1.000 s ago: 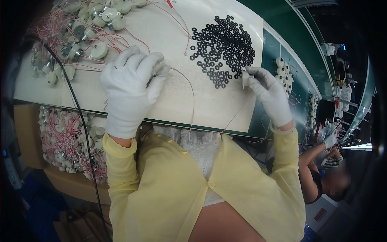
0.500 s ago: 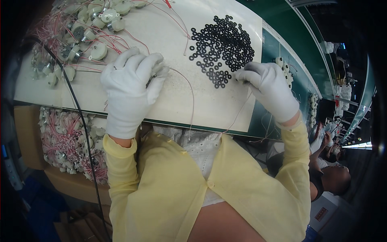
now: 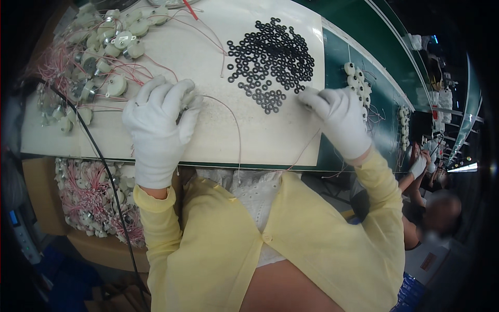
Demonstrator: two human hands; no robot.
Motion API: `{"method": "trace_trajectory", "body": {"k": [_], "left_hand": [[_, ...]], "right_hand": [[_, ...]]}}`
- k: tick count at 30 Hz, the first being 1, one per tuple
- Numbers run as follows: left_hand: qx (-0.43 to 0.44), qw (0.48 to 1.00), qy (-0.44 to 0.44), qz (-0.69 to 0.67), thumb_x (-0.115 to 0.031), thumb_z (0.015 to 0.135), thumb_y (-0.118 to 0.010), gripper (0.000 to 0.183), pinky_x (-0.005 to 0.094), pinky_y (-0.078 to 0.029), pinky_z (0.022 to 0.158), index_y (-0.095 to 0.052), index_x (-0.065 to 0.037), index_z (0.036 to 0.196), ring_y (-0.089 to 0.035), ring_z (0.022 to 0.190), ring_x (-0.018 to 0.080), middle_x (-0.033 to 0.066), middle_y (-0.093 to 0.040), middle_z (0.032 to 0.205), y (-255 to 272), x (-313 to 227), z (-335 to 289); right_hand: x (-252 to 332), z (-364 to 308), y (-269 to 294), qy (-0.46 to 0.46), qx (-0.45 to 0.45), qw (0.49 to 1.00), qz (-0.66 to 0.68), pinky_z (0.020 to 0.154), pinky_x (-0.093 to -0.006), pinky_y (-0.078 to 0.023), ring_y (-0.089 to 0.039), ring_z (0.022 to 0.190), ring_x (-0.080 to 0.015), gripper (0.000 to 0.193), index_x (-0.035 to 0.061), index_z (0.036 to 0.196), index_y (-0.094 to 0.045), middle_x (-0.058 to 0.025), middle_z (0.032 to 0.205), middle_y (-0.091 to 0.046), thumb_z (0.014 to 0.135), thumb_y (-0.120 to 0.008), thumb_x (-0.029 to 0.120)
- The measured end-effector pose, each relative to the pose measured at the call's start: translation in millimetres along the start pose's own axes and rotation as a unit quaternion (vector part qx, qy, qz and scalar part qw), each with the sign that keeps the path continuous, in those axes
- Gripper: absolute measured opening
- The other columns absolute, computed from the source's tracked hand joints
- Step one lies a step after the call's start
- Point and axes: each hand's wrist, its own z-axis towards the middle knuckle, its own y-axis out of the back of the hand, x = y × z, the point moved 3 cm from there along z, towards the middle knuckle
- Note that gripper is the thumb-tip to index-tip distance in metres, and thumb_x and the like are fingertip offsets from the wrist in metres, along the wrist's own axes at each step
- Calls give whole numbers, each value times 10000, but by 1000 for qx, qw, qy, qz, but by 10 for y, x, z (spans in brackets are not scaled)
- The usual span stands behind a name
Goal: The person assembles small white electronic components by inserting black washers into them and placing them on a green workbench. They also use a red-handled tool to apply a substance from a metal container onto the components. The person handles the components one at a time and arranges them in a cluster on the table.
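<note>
My left hand (image 3: 158, 127), in a white glove, is closed near the front of the white table sheet. A small greyish part shows between its thumb and fingers, mostly hidden. One thin wire (image 3: 232, 113) leaves this hand and droops over the table's front edge. To the right, my right hand (image 3: 338, 117), also gloved, has its thumb and fingers pinched together, the fingertips darkened. What they pinch, if anything, is hidden. A thin pale wire (image 3: 306, 147) runs from below this hand toward the edge. Black rubber rings (image 3: 273, 57) lie scattered just left of its fingertips.
Small round motors (image 3: 117, 86) with pink and red wires are heaped at the left. A carton (image 3: 44, 195) below holds more. A black cable (image 3: 96, 127) crosses there. Rows of motors (image 3: 357, 83) lie on the green strip; a co-worker's gloved hand (image 3: 418, 166) shows beyond.
The whole view has shifted and turned slightly. My right fingertips are a little farther right of the rings. My left hand stays closed around the part.
</note>
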Motion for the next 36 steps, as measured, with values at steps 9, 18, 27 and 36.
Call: {"method": "trace_trajectory", "body": {"k": [9,18,27,36], "left_hand": [[13,1000,-11,18,-182,816,-750,282,452,-487,850,-692,-102,1080,-636,1042,343,78,-685,993,-23,-5,5],[8,998,-53,30,-160,828,-752,317,475,-492,875,-683,-90,1129,-632,1028,360,119,-671,1019,-32,18,0],[33,999,-29,20,-138,877,-711,289,486,-481,898,-667,-53,1150,-610,1065,375,143,-662,1072,-30,20,-41],[53,998,-4,28,-158,902,-693,301,490,-466,932,-662,-46,1180,-587,1109,376,167,-651,1157,-88,101,-82]], "right_hand": [[-32,-285,447,-158,79,964,196,540,-398,-495,-632,557,-278,353,106,1090,-661,-72,662,-624,846,-747,345],[45,-213,11,-200,50,965,165,670,-378,-494,-649,638,-263,394,161,1087,-663,-33,784,-685,737,-794,286],[-865,-1260,1074,-177,-72,978,80,628,-334,-531,-683,729,-280,426,103,1090,-717,-109,875,-687,679,-831,99],[-1405,-1662,101,-231,-102,940,231,722,-328,-598,-735,827,-272,423,53,1160,-667,-145,1029,-700,759,-701,-79]]}}
